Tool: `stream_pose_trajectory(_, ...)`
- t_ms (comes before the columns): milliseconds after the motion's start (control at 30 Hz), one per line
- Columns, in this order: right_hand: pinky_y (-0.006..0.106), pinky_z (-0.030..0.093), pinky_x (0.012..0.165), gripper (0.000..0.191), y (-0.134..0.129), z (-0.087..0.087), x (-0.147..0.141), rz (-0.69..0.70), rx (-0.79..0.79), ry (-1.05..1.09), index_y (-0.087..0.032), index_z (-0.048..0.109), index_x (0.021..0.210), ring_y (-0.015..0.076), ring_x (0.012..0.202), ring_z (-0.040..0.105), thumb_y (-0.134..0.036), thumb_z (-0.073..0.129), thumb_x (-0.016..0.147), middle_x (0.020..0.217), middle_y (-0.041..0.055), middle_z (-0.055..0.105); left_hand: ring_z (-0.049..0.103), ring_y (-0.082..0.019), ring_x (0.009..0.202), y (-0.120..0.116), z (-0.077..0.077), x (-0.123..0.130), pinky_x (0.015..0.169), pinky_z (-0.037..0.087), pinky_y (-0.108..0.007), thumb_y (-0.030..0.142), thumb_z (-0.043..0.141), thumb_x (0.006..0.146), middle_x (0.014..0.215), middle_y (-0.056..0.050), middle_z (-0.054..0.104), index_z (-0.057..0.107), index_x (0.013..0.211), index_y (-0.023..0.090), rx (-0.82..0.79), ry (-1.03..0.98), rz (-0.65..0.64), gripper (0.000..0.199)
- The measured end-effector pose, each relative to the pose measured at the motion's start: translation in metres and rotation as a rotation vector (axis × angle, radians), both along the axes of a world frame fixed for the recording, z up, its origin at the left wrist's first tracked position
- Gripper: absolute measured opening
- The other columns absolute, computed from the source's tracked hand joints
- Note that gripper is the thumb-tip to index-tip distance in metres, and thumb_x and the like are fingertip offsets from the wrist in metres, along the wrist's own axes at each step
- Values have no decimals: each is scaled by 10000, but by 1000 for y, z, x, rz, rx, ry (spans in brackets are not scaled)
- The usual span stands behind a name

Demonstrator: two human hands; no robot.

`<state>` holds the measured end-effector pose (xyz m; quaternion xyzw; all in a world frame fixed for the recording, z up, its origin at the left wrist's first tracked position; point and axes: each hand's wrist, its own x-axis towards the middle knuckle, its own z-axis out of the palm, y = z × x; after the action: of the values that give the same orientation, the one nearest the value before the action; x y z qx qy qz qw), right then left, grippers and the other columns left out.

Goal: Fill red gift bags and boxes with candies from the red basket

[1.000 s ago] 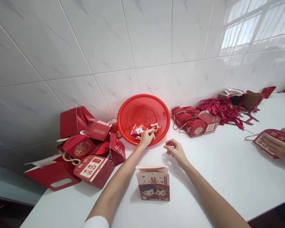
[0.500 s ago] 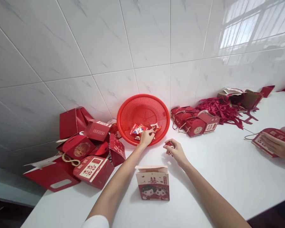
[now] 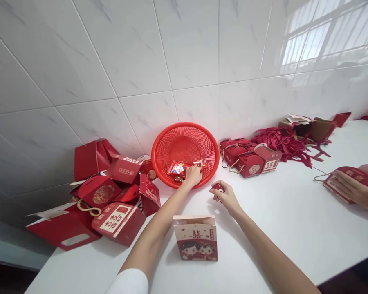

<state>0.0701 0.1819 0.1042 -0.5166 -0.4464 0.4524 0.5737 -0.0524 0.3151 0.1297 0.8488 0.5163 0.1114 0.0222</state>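
My left hand point(image 3: 193, 176) is inside the front of the red plastic basket point(image 3: 162, 141), fingers bent down among wrapped sweets. Its fingertips are hidden, so what they pinch does not show. A red and blue sweet packet point(image 3: 177, 168) lies just left of these fingers. To the right of the basket, my right hand point(image 3: 226, 195) is closed on a small dark red wrapped sweet point(image 3: 217, 188), held above the white table. Nearer to me, between my forearms, a paper gift box point(image 3: 196, 243) with two cartoon figures stands upright, its top open.
Red gift boxes point(image 3: 119, 222) are heaped on the left. Several small closed boxes point(image 3: 251, 163) sit right of the basket, beside a pile of crimson ribbons point(image 3: 283, 141). Another person's hand point(image 3: 354, 188) holds a red box point(image 3: 340, 192) at the far right. The tiled wall point(image 3: 193, 49) rises behind.
My left hand has shifted slightly right within the basket, its fingers lower among the sweets. My right hand stays nearly in place with its sweet. The view has moved slightly.
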Motion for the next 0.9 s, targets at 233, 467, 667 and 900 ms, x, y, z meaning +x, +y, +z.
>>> stream_pose_trajectory(233,240,367,453,243,1,-1,1,2,20,-4,-205,586,805,118,465,514,-368,666,645,557,-60,546,676,-289,1081,5,0,-7,963,468,-389,196,525,930,1118,-135,738,738,1071,176,-44,-79,35,256)
stream_pose_trajectory(467,237,358,445,237,-1,-1,0,-4,4,13,-205,590,797,115,460,515,-350,688,637,556,-59,556,664,-262,1114,0,-9,-22,998,472,-376,200,558,924,1154,-101,737,720,1139,188,-61,-334,6,270)
stream_pose_trajectory(667,238,341,442,226,-1,-1,-1,3,8,28,-210,595,789,118,455,505,-338,701,636,547,-61,549,680,-246,1081,-2,-17,-30,1007,492,-398,128,570,878,1148,-101,738,714,1143,165,-88,-592,-43,305)
stream_pose_trajectory(900,230,325,449,241,-2,2,-1,4,-21,55,-201,596,785,111,456,498,-332,710,618,538,-60,555,701,-207,1003,-9,-20,-32,902,551,-336,172,594,857,1115,-109,743,707,1095,131,-164,-838,-125,266)
